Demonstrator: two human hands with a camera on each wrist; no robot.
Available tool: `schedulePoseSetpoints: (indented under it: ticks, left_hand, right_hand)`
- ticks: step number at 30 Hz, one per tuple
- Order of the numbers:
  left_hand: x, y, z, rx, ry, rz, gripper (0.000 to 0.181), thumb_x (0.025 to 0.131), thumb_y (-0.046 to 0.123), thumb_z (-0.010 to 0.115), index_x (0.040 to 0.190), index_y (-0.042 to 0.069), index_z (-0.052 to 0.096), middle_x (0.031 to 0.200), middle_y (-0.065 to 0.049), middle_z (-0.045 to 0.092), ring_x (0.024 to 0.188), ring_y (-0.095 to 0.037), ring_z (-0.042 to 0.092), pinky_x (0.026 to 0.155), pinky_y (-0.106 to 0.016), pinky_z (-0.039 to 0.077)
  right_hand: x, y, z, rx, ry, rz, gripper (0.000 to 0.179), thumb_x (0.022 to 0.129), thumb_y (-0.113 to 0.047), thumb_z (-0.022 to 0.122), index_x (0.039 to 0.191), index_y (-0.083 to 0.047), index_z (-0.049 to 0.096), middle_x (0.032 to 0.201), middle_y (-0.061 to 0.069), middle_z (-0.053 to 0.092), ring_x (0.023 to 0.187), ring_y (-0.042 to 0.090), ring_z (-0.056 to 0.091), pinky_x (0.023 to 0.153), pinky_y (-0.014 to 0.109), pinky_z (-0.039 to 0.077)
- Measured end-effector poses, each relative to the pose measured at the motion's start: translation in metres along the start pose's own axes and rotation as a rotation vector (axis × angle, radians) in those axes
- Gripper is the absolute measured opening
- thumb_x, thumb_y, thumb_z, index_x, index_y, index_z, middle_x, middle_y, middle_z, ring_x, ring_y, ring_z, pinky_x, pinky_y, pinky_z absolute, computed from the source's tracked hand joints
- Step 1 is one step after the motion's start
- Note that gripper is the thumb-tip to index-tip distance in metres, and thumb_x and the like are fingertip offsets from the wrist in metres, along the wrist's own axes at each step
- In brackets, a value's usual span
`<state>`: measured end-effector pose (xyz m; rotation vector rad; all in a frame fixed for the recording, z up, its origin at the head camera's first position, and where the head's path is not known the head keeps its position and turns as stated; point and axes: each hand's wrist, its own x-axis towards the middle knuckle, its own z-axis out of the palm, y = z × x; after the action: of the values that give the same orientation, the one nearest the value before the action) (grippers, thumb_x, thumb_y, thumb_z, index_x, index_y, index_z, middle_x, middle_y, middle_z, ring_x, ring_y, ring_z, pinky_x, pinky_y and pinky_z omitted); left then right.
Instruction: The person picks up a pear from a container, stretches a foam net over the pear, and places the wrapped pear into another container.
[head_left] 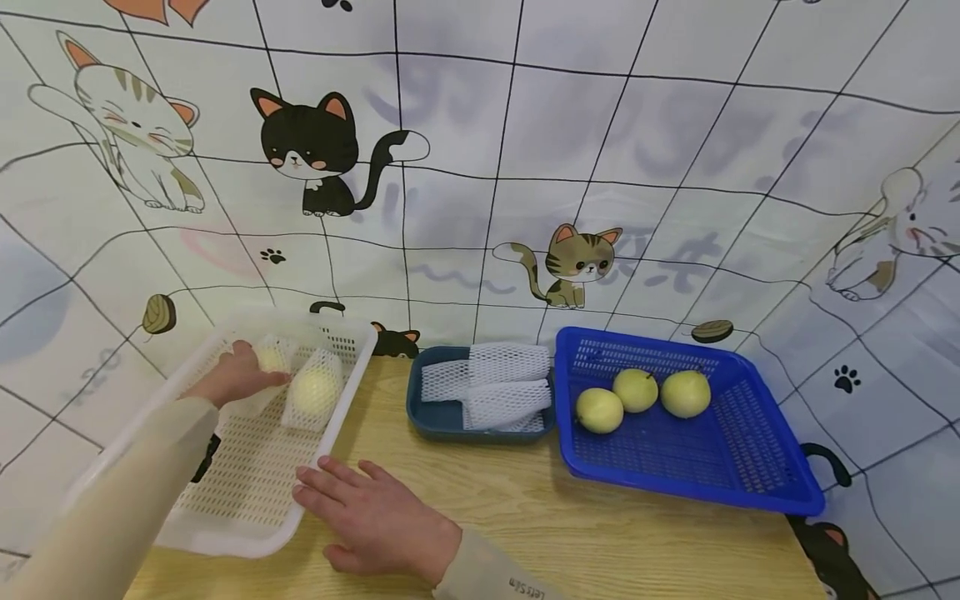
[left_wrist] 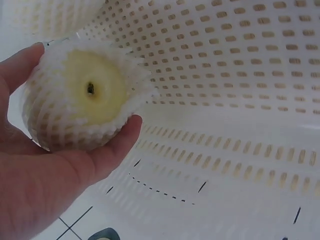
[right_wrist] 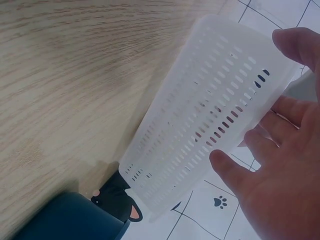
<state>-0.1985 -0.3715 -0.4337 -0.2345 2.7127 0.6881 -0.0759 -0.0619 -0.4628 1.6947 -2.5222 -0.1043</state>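
Observation:
In the white basket (head_left: 243,467), my left hand (head_left: 238,373) holds a pale yellow pear (left_wrist: 95,87) wrapped in a white foam net (left_wrist: 45,112). The left wrist view shows thumb and fingers curved round its sides, with the fruit's dark-centred end showing through the net's opening. A second netted pear (head_left: 315,393) lies just right of it in the same basket. My right hand (head_left: 382,518) is at the basket's near right rim, fingers spread and holding nothing. Whether its fingertips touch the rim I cannot tell.
A dark teal tray (head_left: 472,435) in the middle holds several white foam nets (head_left: 510,387). To its right, a blue basket (head_left: 720,458) carries three bare pears (head_left: 636,390). All stand on a wood-grain table (head_left: 480,508) against a cat-patterned wall covering (head_left: 450,208).

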Motion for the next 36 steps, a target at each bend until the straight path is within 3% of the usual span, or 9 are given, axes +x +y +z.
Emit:
schedulePoseSetpoints:
  ticks: [8,11,15,19,25,30,36]
  left_hand:
    - [0.0,-0.003,0.003,0.04,-0.013,-0.019,0.098,0.099,0.038,0.061,0.137,-0.035,0.007,0.131,-0.06,0.031,0.124,-0.069,0.04,0.101,-0.069,0.043]
    - [0.001,-0.004,0.003,0.037,-0.051,-0.01,0.099,0.103,0.044,0.054,0.139,-0.035,0.007,0.135,-0.059,0.029,0.125,-0.069,0.041,0.099,-0.068,0.045]
    - [-0.001,-0.002,0.003,-0.041,-0.112,-0.009,0.104,0.107,0.056,0.039,0.143,-0.032,-0.003,0.147,-0.057,0.011,0.135,-0.07,0.025,0.106,-0.072,0.037]
    - [-0.005,0.002,0.002,-0.069,-0.116,-0.02,0.105,0.107,0.062,0.029,0.146,-0.029,-0.007,0.149,-0.055,0.001,0.139,-0.07,0.011,0.111,-0.075,0.025]
    - [-0.007,0.007,0.004,-0.064,-0.051,0.007,0.101,0.108,0.058,0.029,0.146,-0.03,-0.003,0.149,-0.057,0.003,0.138,-0.071,0.008,0.112,-0.076,0.022]
    - [-0.006,0.016,0.008,0.004,0.045,0.059,0.098,0.108,0.055,0.034,0.145,-0.031,0.006,0.146,-0.058,0.011,0.136,-0.071,0.014,0.11,-0.076,0.026]
    - [-0.016,0.048,0.012,0.117,0.186,0.141,0.095,0.105,0.052,0.048,0.149,-0.025,0.015,0.15,-0.053,0.012,0.138,-0.071,0.011,0.106,-0.079,0.027]
  right_hand:
    - [0.002,-0.004,0.0,0.008,-0.024,-0.007,0.079,0.1,-0.056,0.059,0.165,-0.027,0.025,0.172,-0.009,0.014,0.157,0.011,0.011,0.117,0.035,0.035]
    - [0.001,-0.004,-0.001,-0.001,-0.022,-0.006,0.078,0.1,-0.056,0.059,0.165,-0.027,0.026,0.172,-0.009,0.015,0.157,0.011,0.011,0.117,0.035,0.036]
    - [0.0,-0.004,-0.003,-0.013,0.002,-0.003,0.077,0.1,-0.056,0.059,0.164,-0.027,0.029,0.171,-0.009,0.019,0.157,0.012,0.014,0.116,0.034,0.038]
    - [0.001,-0.004,-0.004,-0.005,0.003,-0.003,0.076,0.101,-0.056,0.058,0.164,-0.027,0.029,0.171,-0.009,0.019,0.157,0.012,0.014,0.116,0.034,0.037]
    - [0.001,-0.003,-0.004,0.004,0.005,-0.009,0.073,0.102,-0.056,0.056,0.164,-0.027,0.03,0.171,-0.008,0.02,0.157,0.013,0.015,0.117,0.035,0.036]
    - [-0.003,0.0,-0.006,0.022,0.029,-0.006,0.069,0.102,-0.055,0.055,0.163,-0.029,0.033,0.17,-0.007,0.022,0.157,0.014,0.017,0.117,0.036,0.036]
    - [-0.023,0.012,-0.014,0.106,0.105,0.05,0.062,0.103,-0.049,0.058,0.158,-0.026,0.042,0.168,-0.005,0.03,0.155,0.015,0.025,0.117,0.04,0.037]
